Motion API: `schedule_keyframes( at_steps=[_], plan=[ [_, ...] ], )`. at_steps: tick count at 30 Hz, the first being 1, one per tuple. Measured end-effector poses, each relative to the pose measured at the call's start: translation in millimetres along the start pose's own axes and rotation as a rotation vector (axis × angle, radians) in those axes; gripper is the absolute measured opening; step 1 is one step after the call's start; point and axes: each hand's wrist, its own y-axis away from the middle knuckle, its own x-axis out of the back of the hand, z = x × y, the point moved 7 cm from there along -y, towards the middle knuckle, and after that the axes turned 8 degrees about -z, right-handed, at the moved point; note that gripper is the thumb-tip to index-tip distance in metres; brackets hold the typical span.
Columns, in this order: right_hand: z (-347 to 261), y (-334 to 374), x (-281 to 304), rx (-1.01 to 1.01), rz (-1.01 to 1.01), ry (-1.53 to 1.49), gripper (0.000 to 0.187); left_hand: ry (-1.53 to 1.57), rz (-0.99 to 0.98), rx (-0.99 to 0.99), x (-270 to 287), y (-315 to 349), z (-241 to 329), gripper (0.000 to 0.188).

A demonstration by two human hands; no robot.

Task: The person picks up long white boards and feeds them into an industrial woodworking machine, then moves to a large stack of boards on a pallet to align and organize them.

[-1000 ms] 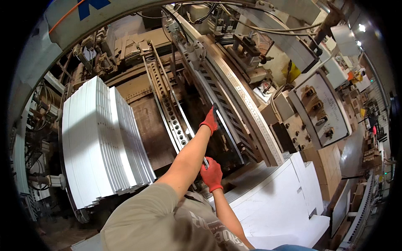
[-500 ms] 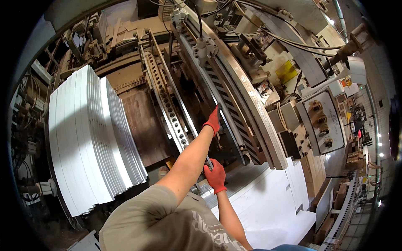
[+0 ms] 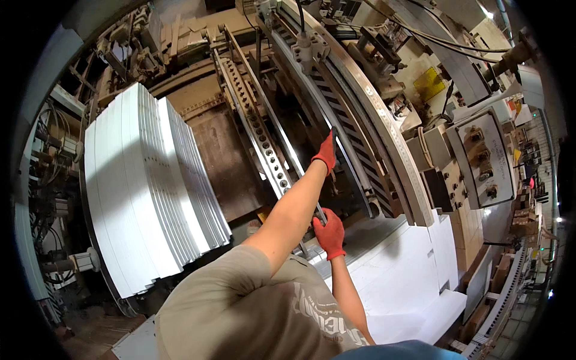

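Note:
Both my hands wear red gloves with dark palms or fingertips. My left hand reaches across the machine, its fingers stretched out along the edge of a long grey metal bar. Its fingertips appear to touch the bar; the palm side is hidden. Closer to my body, my right hand is closed around the near end of a thin metal rail. To the left of that rail runs a metal strip with a row of round holes. White sheet board lies beyond my right hand, to the right.
A tall stack of white boards stands at the left beside a brown plate. A curved-looking beam with a scale and a black-striped strip cross the middle. At the right is a control panel with knobs. Cables hang overhead.
The whole view has shifted, so the machine and boards appear further right and slightly higher. Both hands keep about the same places on the machine.

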Motion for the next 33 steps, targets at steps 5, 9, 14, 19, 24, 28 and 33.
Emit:
schedule_keyframes(
  at_steps=[5,9,14,19,24,28,33],
  plan=[
    [-6.7,6.8,5.6,0.053,0.048,-0.009,0.031,0.257,-0.151,0.022,4.5,-15.0,-12.8,0.057],
    [-3.0,10.9,12.7,0.037,0.119,-0.036,0.03,0.066,-0.097,-0.061,-16.9,10.2,1.5,0.078],
    [-13.8,20.3,39.0,0.029,0.318,-0.251,0.034,0.002,-0.028,-0.03,-15.2,16.8,8.7,0.09],
    [9.0,15.3,67.4,0.016,0.596,-0.287,0.039,-0.048,0.086,0.018,-38.1,43.0,11.2,0.089],
    [23.0,-20.9,70.9,0.026,0.54,-0.436,0.041,-0.252,0.111,0.033,15.3,15.9,18.0,0.058],
    [39.9,-34.4,66.2,0.021,0.61,-0.383,0.038,-0.122,-0.034,0.065,-31.7,49.8,-14.7,0.044],
    [8.5,-6.5,53.4,0.043,0.509,-0.419,0.028,-0.064,-0.13,-0.075,-52.3,87.8,-9.6,0.053]
  ],
)
